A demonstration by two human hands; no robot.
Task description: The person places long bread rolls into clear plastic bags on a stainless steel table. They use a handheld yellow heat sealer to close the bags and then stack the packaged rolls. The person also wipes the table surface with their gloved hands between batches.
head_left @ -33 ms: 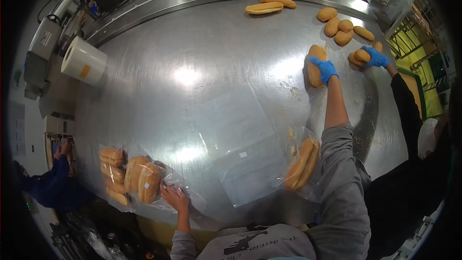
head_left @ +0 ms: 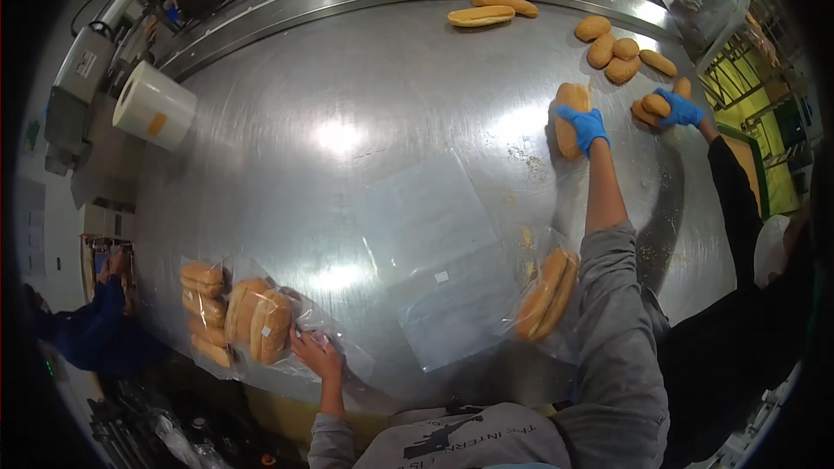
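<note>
My right hand (head_left: pixel 585 128), in a blue glove, is closed round a long golden bread roll (head_left: pixel 570 94) on the steel table (head_left: pixel 287 200). At the lower left, my bare left hand (head_left: pixel 315 353) has its bent fingers on the loose film of a clear plastic bag (head_left: pixel 354 363). Several rolls (head_left: pixel 258 317) lie inside that bag, with a small white label on it. Beside it is another clear bag of stacked rolls (head_left: pixel 202 306). Near my right forearm lies a bagged long roll (head_left: pixel 547 295). Flat, clear bags (head_left: pixel 439 252) rest between my arms.
A co-worker's blue-gloved hand (head_left: pixel 678 108) holds rolls at the right. Several loose rolls (head_left: pixel 621 69) lie beyond it, and two long rolls (head_left: pixel 480 16) near the far edge. A film roll (head_left: pixel 155 108) stands at the left. Another person's blue sleeve (head_left: pixel 91 330) shows at far left.
</note>
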